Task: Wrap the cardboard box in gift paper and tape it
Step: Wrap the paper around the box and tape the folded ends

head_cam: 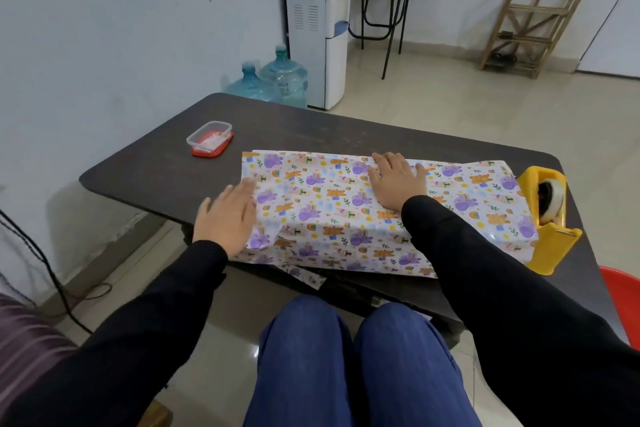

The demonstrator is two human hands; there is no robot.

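Where the dark table [156, 166] runs along its near edge, a long parcel covered in gift paper [332, 208] sits lengthwise, filling the middle and right of that edge. The paper is white with purple, orange and rainbow figures. It covers the top and the near side completely, so the cardboard box beneath is hidden. The paper's lower margin lies spread on the table at the near edge, and a small loose scrap [306, 277] of the same paper juts out below it.

Head view, hands: the left hand [225, 218] is flat with straight fingers, its palm pressed against the parcel's left end, where the paper is creased inward. It grips nothing. The right hand [396, 180] lies palm down on the parcel's top, fingers spread and reaching to the far top edge. It also grips nothing. Both arms wear black sleeves.

Other items: a yellow tape dispenser [550, 236] stands at the parcel's right end, touching the paper, close to the table's near right corner. A clear plastic container [209, 138] on a red lid sits towards the far left corner, well apart from the parcel. Beyond the table's far edge stand two blue water bottles [277, 80] and a white water dispenser [317, 21].
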